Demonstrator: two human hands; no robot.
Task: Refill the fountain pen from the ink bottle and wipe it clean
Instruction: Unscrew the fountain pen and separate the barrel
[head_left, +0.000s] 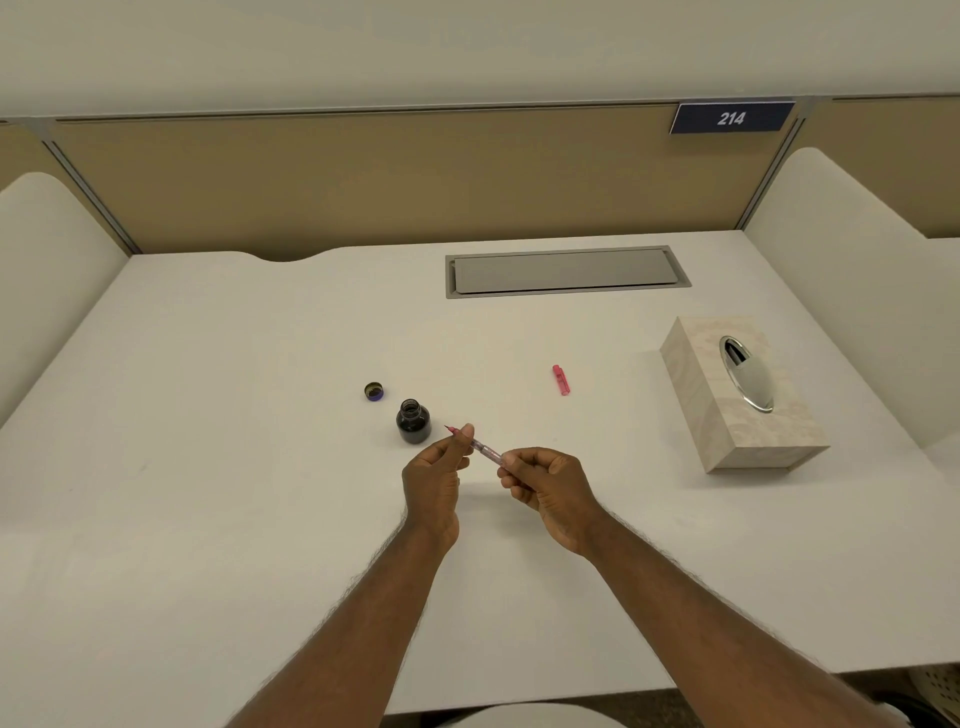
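The fountain pen (480, 447) is held off the desk (260, 415) between both hands, a little toward the near edge from the middle of the surface, its nib pointing up-left toward the ink bottle (413, 422). The left hand (434, 480) pinches the nib end between thumb and fingertips; the right hand (548, 486) has its fingers curled round the rear end of the clear barrel. The nib is just beside the bottle's shoulder but apart from it — not in the ink.

The bottle stands upright and open, dark ink showing through the glass, with its cap (374, 391) lying just beyond it, toward the far-left. The pen cap (561, 379), pink, lies well apart toward the right. So the opening steps look done: bottle uncapped, pen uncapped.

Whether the pen has been filled cannot be told; the barrel is too small to read for ink. The two-handed grip suggests work on the barrel or the converter — either getting ready to draw ink or closing up after it.

What plainly remains is the wiping: the tissue box (743, 395) sits near the right edge of the surface, and no tissue is out. After that, I would expect both caps to go back on.
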